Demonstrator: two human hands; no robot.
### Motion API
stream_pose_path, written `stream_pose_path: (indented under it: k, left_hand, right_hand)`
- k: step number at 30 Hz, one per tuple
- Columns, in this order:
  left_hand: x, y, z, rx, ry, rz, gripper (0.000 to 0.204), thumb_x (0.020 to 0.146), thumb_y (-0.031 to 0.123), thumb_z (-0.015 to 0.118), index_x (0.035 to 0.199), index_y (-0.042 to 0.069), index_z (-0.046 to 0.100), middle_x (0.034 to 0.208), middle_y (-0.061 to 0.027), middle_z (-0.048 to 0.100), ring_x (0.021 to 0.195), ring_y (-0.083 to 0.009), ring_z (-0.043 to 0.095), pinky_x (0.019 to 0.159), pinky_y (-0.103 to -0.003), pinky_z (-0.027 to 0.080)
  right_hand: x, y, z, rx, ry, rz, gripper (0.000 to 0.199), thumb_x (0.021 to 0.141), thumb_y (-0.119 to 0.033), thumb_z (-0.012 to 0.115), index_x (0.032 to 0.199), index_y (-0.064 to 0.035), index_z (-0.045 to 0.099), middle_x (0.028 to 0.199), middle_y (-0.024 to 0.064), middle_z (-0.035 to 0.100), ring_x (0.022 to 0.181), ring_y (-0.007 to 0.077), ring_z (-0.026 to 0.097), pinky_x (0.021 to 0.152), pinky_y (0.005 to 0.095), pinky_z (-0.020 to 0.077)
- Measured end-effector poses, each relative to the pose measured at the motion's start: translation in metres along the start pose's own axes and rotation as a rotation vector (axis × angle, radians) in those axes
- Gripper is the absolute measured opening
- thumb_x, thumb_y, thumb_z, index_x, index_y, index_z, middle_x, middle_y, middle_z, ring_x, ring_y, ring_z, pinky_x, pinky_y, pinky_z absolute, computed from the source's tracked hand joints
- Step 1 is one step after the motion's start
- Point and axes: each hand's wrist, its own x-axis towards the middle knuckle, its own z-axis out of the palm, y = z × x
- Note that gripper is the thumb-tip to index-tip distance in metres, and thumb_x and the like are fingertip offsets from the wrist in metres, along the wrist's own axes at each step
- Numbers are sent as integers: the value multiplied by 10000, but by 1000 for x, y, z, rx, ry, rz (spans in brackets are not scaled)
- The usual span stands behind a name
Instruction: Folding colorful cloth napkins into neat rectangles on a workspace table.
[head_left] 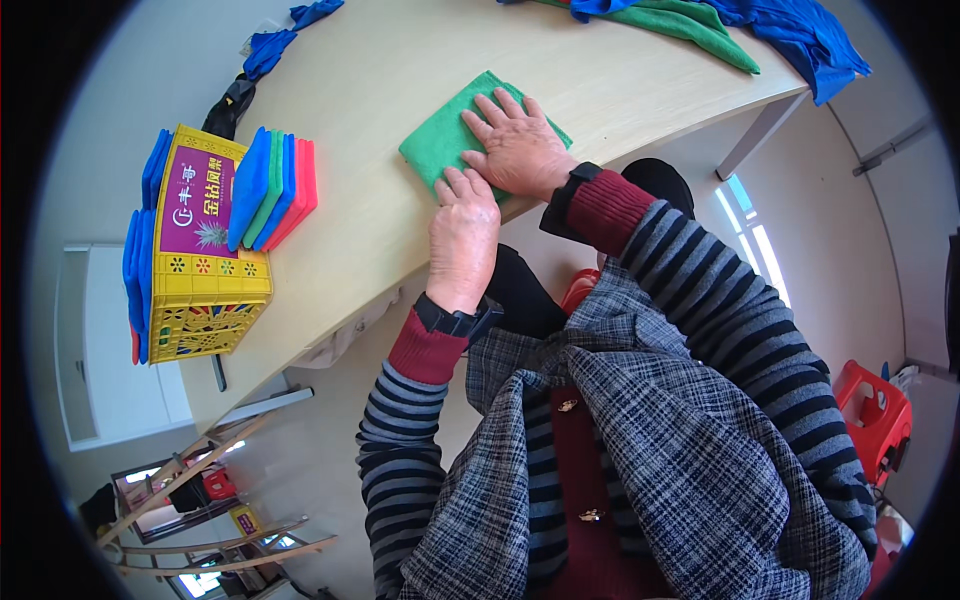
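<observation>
Green microfibre cloth lies folded into a flat rectangle near the front edge of the pale wooden tabletop — its surface smooth, its edges neat. The right hand presses flat on it, fingers spread. The left hand rests at the cloth's near edge, fingers together and curled onto it. Well apart to the left stands a yellow plastic crate — with blue, green and red folded cloths leaning against it.
</observation>
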Motion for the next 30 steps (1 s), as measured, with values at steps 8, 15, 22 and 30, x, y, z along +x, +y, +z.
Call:
stream_pose_path:
  k: [8, 15, 22, 30]
  left_hand:
    - [-11, 7, -3, 47, -27, 10, 432, 897, 43, 557, 1308, -81, 512, 1282, -218, 568, 1179, -280, 599, 841, -265, 582]
    - [-31, -8, -4, -244, -7, -29, 428, 897, 26, 546, 1311, -77, 523, 1295, -239, 581, 1158, -324, 623, 869, -330, 570]
    - [-26, -54, 3, -611, 29, -219, 427, 920, 85, 546, 1323, -55, 522, 1346, -200, 571, 1153, -368, 617, 917, -404, 538]
    - [7, -24, 56, -744, 118, -94, 513, 1020, 284, 498, 1416, -38, 452, 1478, -218, 456, 1380, -371, 415, 1157, -472, 315]
  right_hand:
    - [-2, 0, -1, -1, 1, -3, 660, 1018, -520, 366, 1533, -107, 378, 1605, 136, 318, 1505, 353, 230, 1216, 532, 159]
    - [-3, -1, -2, -27, 27, -6, 652, 1018, -530, 381, 1511, -105, 412, 1590, 132, 347, 1489, 343, 265, 1215, 509, 181]
    - [-4, -1, -1, -53, 40, -4, 640, 1036, -525, 343, 1518, -109, 403, 1598, 127, 336, 1495, 340, 256, 1220, 501, 176]
    - [-3, -3, 2, -49, 44, 1, 642, 1038, -530, 335, 1522, -111, 399, 1594, 128, 346, 1497, 334, 257, 1224, 499, 170]
